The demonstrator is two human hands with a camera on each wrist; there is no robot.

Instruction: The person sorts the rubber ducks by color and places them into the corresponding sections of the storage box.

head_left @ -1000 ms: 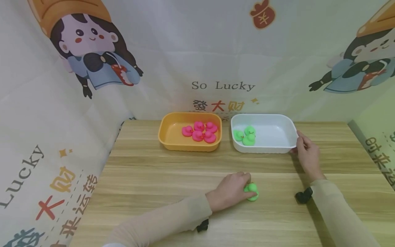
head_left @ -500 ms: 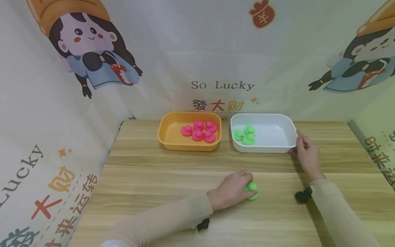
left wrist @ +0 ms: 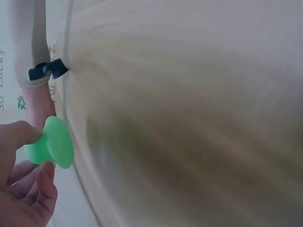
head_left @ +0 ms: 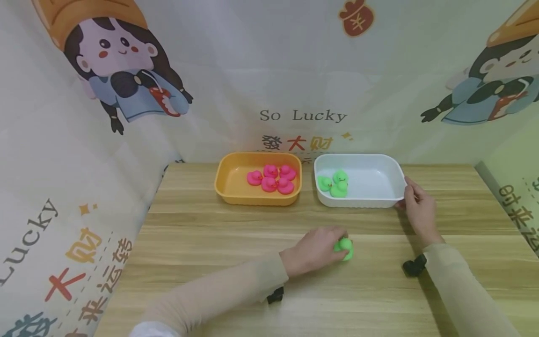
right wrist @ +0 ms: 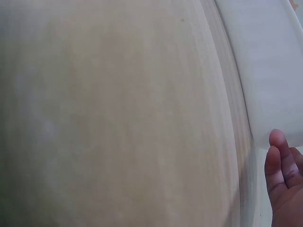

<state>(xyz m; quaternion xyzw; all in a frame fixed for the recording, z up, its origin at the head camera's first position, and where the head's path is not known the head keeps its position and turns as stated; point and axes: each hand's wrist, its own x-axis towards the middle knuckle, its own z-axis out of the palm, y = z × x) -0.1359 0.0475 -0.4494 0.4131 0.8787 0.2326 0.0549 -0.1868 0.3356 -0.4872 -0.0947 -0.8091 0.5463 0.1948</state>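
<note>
My left hand (head_left: 316,250) pinches a green rubber duck (head_left: 345,249) between thumb and fingers, over the table in front of the white tub. In the left wrist view, the same duck (left wrist: 54,144) sits between the thumb above and the fingertips below. At the right end of the white plastic tub (head_left: 379,203), my right hand (head_left: 420,210) holds the rim by its front corner. The right wrist view has two fingertips (right wrist: 277,139) against the tub's outer wall (right wrist: 270,71). Several green ducks (head_left: 338,188) are bunched at the tub's left end.
Left of the white tub, an orange tub (head_left: 231,189) holds several pink ducks (head_left: 269,184). A narrow gap separates the two tubs. Behind the wooden table (head_left: 210,243) hangs a printed cloth (head_left: 252,61), which also covers both sides.
The left hand has drawn the green duck off its spot and moved it slightly away from me, towards the tubs. The right hand has stayed at the white tub.
</note>
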